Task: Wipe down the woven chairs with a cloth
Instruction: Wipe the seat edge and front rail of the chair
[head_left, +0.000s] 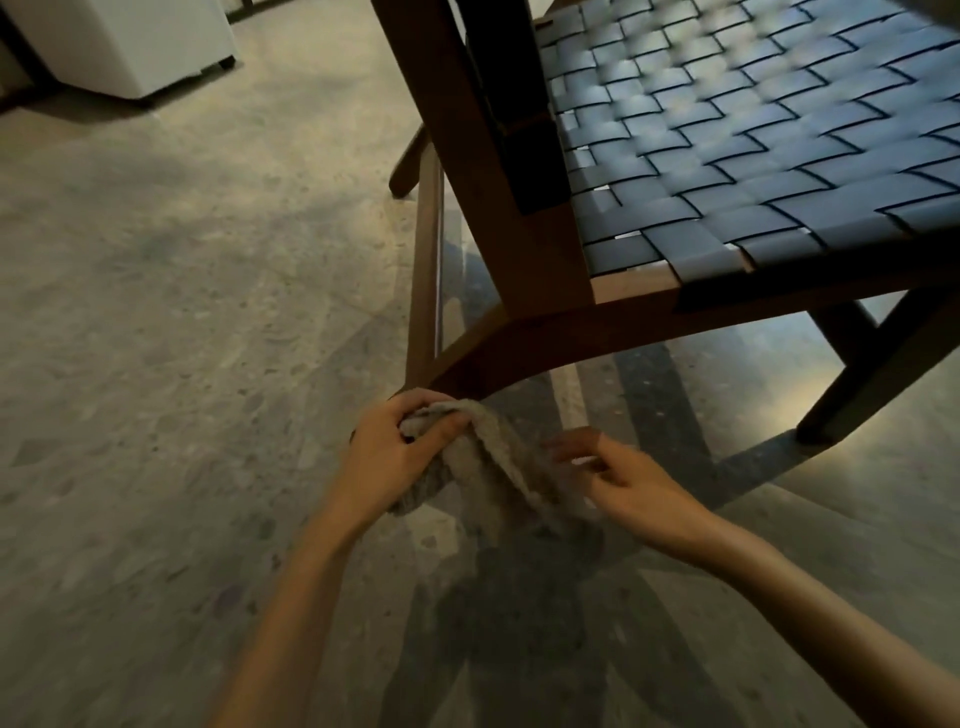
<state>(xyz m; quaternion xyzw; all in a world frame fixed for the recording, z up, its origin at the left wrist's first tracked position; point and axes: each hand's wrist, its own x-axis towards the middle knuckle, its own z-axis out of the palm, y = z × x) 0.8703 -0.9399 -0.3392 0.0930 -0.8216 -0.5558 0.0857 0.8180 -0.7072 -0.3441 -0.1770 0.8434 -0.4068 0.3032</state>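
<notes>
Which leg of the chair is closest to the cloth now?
The brown front leg, ending just above the cloth in the left hand. The dark leg on the right and the rear leg stand farther away.

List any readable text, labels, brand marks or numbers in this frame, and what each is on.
None: no word, label, brand, number or sign can be read here.
On the woven seat: plain dark straps, no marking.
On the wooden frame: bare wood, no tag in view.
On the cloth, bunched in the left hand: no label shows.
On the white unit at top left: blank face, cropped by the edge.
</notes>
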